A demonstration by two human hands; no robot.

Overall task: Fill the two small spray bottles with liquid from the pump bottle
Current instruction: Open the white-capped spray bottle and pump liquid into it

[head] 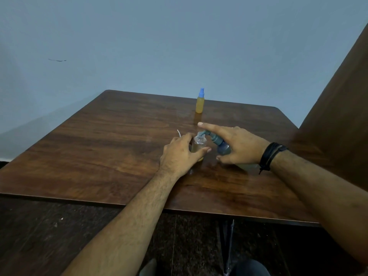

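An open small clear spray bottle stands on the wooden table, partly filled with amber liquid. My left hand grips it around the body. My right hand holds the pump bottle tilted toward it, index finger stretched over the teal pump head, whose nozzle sits at the small bottle's mouth. A second small bottle, full of yellow liquid with a blue spray cap, stands upright farther back.
A thin white tube lies on the table just behind my left hand. A grey wall runs close behind the table. A brown panel rises at the right edge. Dark floor lies below the near edge.
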